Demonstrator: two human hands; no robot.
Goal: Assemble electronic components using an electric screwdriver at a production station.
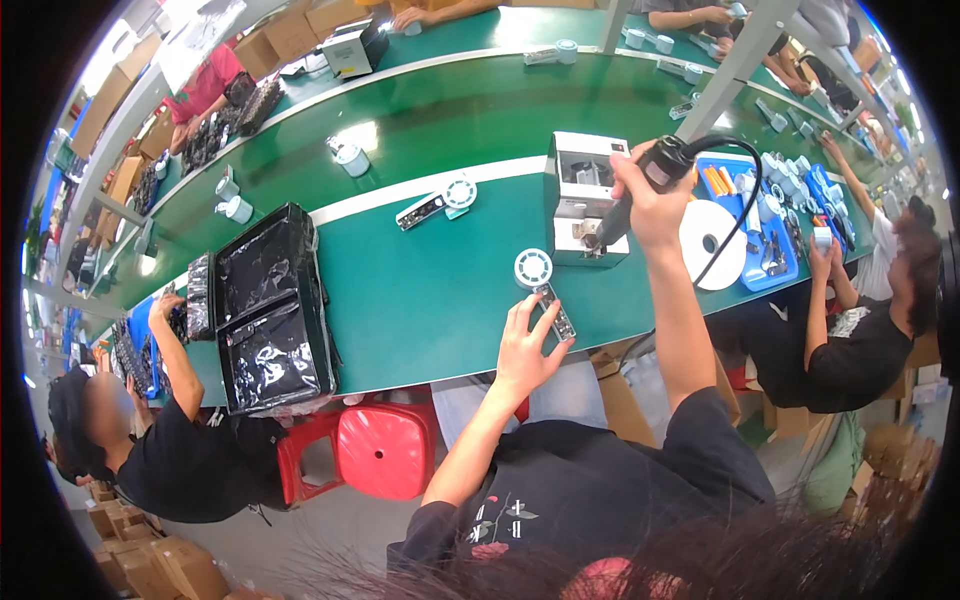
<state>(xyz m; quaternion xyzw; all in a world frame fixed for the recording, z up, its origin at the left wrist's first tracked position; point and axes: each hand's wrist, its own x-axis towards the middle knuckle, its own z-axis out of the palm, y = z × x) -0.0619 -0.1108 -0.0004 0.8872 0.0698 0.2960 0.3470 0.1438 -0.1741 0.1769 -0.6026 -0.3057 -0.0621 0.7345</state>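
Note:
My right hand is wrapped round a black electric screwdriver with a cable at its top end. The tool slants down to the left, its tip at the front of a white screw feeder. My left hand grips the handle of a small handheld fan lying on the green bench. The fan's round white head points away from me; its handle is uncovered, with dark inner parts showing. A second handheld fan with an open handle lies farther off to the left, touched by neither hand.
A black plastic-lined tray stands on the left of the bench. At right are a white reel and a blue bin of parts. A green conveyor carries more fans. Co-workers sit either side; a red stool stands behind left.

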